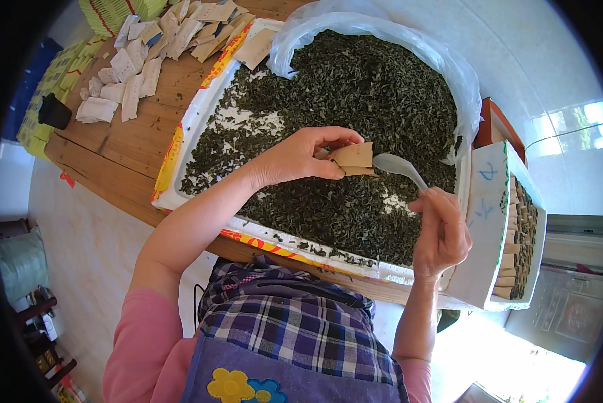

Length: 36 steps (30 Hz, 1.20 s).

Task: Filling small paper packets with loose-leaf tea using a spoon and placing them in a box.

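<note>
My left hand grips a small brown paper packet above a wide white foam tray of dark dried leaves. My right hand is closed on the handle of a pale plastic spoon; the spoon's head is at the packet's right end, though I cannot tell how full it is. Crumpled clear plastic lines the tray's back and right side, and pale patches show through the leaves.
At the back left, loose paper packets, stacked yellow-green boxes and a black cup sit on the wooden table. At the right stand a white box of upright packets and a reddish box.
</note>
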Motion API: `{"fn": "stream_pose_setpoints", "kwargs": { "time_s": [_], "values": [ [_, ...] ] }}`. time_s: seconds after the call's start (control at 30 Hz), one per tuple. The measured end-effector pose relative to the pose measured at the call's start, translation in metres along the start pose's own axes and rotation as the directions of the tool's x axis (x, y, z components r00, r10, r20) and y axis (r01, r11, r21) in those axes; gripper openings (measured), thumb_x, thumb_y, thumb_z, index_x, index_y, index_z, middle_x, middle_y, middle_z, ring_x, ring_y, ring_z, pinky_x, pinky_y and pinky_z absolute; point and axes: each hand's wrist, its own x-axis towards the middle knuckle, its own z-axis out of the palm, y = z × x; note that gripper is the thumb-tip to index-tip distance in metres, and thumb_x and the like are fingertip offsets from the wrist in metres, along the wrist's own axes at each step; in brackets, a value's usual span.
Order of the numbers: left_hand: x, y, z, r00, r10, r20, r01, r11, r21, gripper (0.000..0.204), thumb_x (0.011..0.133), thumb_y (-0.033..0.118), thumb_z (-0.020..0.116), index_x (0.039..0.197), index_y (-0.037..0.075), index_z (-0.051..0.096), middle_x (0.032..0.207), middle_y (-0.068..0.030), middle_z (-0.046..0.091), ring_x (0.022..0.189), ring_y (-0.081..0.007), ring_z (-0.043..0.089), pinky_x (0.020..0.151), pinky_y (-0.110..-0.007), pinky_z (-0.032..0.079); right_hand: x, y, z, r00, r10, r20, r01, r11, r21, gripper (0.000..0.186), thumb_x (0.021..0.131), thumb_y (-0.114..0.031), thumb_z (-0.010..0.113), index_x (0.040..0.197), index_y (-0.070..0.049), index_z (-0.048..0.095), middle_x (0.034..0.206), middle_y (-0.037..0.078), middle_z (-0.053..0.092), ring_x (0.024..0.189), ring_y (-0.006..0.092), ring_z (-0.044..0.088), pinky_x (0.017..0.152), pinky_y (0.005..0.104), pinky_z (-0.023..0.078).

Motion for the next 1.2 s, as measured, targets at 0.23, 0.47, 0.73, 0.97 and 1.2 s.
{"fn": "stream_pose_setpoints", "kwargs": {
  "time_s": [0.23,0.47,0.73,0.97,1.2],
  "values": [
    [-0.003,0.005,0.000,0.999,-0.046,-0.022,0.042,0.989,-0.141,0.067,0.077,0.010,0.071,0.139,0.008,0.048,0.124,-0.0057,0.060,0.114,-0.0148,0.056,0.103,-0.032,0.042,0.004,-0.006,-0.002,0.972,0.223,-0.075,-0.211,0.967,0.140,0.015,0.090,0.009,0.059,0.101,0.003,0.066,0.084,0.014,0.071,0.070,0.0150,0.066,0.068,0.0231,0.052],
    [-0.003,0.006,0.004,0.997,-0.070,-0.008,0.068,0.988,-0.141,0.069,0.076,0.013,0.071,0.140,0.006,0.047,0.125,-0.0061,0.059,0.115,-0.0155,0.057,0.104,-0.032,0.041,0.004,-0.003,0.002,0.987,0.161,0.015,-0.162,0.979,0.126,0.015,0.090,0.009,0.059,0.101,0.004,0.067,0.083,0.013,0.070,0.071,0.0144,0.067,0.066,0.0229,0.052],
    [-0.003,0.006,0.001,0.996,-0.084,-0.013,0.082,0.989,-0.120,0.072,0.077,0.015,0.072,0.143,0.005,0.044,0.127,-0.0062,0.058,0.116,-0.0151,0.055,0.104,-0.032,0.041,0.011,-0.010,-0.002,0.950,0.311,-0.007,-0.306,0.939,0.156,0.015,0.088,0.010,0.060,0.100,0.004,0.067,0.081,0.011,0.070,0.070,0.0136,0.067,0.065,0.0225,0.052],
    [-0.002,0.005,0.002,0.998,-0.068,-0.009,0.066,0.987,-0.144,0.068,0.079,0.009,0.072,0.142,0.007,0.045,0.122,-0.0059,0.059,0.111,-0.0145,0.056,0.101,-0.031,0.043,0.011,-0.009,0.005,0.956,0.293,-0.014,-0.287,0.942,0.174,0.014,0.089,0.009,0.059,0.100,0.005,0.067,0.083,0.012,0.070,0.070,0.0144,0.066,0.067,0.0241,0.053],
    [-0.003,0.005,0.003,0.997,-0.052,-0.060,0.044,0.992,-0.117,0.073,0.079,0.005,0.071,0.144,0.008,0.040,0.128,-0.0062,0.055,0.116,-0.0148,0.054,0.101,-0.030,0.043,0.002,-0.007,0.000,0.899,0.428,-0.094,-0.385,0.873,0.299,0.014,0.091,0.005,0.058,0.103,0.004,0.065,0.086,0.013,0.070,0.071,0.0147,0.066,0.070,0.0235,0.053]
  ]
}}
